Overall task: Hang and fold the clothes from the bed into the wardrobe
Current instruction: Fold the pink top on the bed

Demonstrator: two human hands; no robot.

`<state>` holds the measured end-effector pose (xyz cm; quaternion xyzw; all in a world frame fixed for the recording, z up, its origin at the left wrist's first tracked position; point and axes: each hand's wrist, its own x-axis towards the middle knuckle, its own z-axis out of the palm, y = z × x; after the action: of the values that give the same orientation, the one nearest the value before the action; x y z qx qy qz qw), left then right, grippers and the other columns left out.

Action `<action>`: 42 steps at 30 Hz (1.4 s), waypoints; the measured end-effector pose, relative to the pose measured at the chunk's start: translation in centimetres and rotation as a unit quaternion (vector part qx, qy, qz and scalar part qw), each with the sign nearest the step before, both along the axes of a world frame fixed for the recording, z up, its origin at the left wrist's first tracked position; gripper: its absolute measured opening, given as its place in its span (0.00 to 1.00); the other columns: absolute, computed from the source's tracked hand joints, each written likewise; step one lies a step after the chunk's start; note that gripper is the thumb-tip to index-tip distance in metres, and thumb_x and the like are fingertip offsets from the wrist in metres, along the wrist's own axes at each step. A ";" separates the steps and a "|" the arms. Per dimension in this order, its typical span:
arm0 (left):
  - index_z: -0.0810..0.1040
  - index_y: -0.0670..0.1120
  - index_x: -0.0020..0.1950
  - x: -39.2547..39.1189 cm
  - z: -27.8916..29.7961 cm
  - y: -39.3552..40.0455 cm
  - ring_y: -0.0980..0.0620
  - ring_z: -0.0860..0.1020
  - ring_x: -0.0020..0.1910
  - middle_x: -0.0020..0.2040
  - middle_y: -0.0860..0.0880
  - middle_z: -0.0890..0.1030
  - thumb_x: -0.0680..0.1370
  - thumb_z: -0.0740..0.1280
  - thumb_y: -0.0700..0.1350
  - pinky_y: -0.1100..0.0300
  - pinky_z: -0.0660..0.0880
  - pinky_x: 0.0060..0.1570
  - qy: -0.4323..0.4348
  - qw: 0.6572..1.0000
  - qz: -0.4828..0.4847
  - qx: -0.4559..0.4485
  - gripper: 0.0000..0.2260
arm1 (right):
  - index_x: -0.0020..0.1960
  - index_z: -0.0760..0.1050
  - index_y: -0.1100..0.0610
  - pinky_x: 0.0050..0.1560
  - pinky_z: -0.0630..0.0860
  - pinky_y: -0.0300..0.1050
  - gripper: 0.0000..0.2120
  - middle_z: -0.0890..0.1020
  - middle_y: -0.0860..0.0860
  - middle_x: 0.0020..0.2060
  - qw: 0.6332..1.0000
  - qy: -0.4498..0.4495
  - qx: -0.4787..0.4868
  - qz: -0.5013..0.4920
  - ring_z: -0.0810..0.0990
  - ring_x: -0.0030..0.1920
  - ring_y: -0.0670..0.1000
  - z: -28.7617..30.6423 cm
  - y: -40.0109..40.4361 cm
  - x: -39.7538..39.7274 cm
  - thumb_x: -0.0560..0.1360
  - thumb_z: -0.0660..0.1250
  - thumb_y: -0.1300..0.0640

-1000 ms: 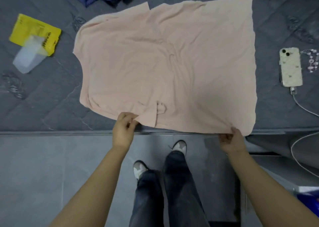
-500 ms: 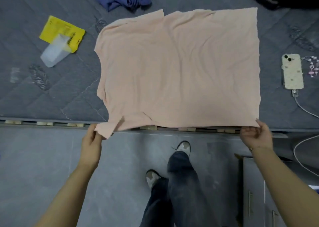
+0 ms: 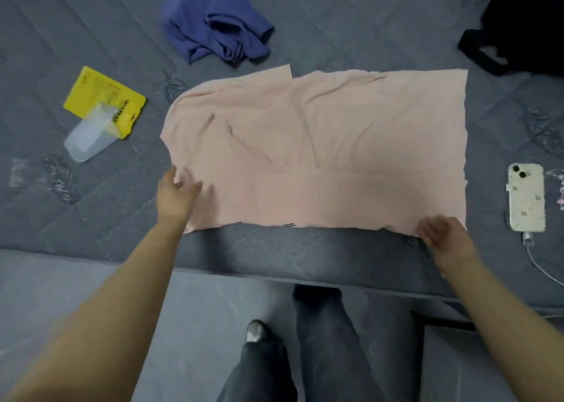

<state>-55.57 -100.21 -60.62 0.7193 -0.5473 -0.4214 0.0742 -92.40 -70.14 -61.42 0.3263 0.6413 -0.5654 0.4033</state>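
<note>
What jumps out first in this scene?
A big pink shirt lies spread flat across the middle of the grey bed, with the left hand and right hand at its near corners. Behind it sits a crumpled blue garment; a phone lies at the right.

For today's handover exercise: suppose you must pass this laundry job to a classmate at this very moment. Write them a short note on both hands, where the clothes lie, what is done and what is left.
Left hand: open, fingers spread, on the left edge of the pink shirt.
Right hand: open, at the shirt's near right corner.
The shirt lies on the bed, folded into a long band.
Done: first lengthwise fold.
Left: finish folding it; then the crumpled blue garment and the black garment. Nothing is in the wardrobe yet, as far as the view shows.
</note>
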 end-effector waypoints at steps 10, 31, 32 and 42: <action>0.72 0.40 0.61 4.6 -4.9 5.1 0.46 0.75 0.52 0.60 0.40 0.76 0.80 0.67 0.47 0.54 0.76 0.53 0.036 0.975 0.207 0.068 0.15 | 0.59 0.75 0.52 0.63 0.75 0.46 0.14 0.80 0.50 0.56 0.999 0.013 -0.013 -0.036 0.79 0.55 0.49 -3.3 -2.6 2.6 0.79 0.64 0.45; 0.78 0.41 0.63 5.6 -1.3 -4.7 0.44 0.73 0.59 0.59 0.41 0.77 0.74 0.69 0.35 0.56 0.69 0.58 -0.051 0.982 -0.171 -0.060 0.17 | 0.48 0.76 0.60 0.38 0.79 0.39 0.04 0.78 0.58 0.46 0.985 0.072 0.144 0.062 0.77 0.42 0.53 -0.8 -10.6 19.8 0.78 0.63 0.66; 0.78 0.41 0.62 4.3 -1.6 -6.0 0.47 0.75 0.57 0.59 0.43 0.78 0.75 0.70 0.37 0.60 0.69 0.56 -0.015 0.985 -0.164 -0.042 0.16 | 0.46 0.76 0.57 0.40 0.79 0.41 0.06 0.79 0.55 0.44 0.970 0.122 0.120 0.173 0.76 0.42 0.51 -0.2 -13.3 21.1 0.77 0.64 0.66; 0.74 0.48 0.54 -2.7 -5.7 -14.4 0.58 0.73 0.35 0.35 0.54 0.74 0.71 0.78 0.47 0.66 0.71 0.40 0.114 0.974 -0.181 0.075 0.17 | 0.68 0.65 0.56 0.58 0.70 0.46 0.33 0.72 0.54 0.63 0.621 0.264 0.055 0.736 0.71 0.63 0.56 -4.5 -32.6 20.2 0.68 0.77 0.52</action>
<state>-58.28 -114.58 -66.30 0.5586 -0.6232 -0.5473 0.0045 -72.22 -102.77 -65.89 -0.3967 0.7757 -0.1045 0.4796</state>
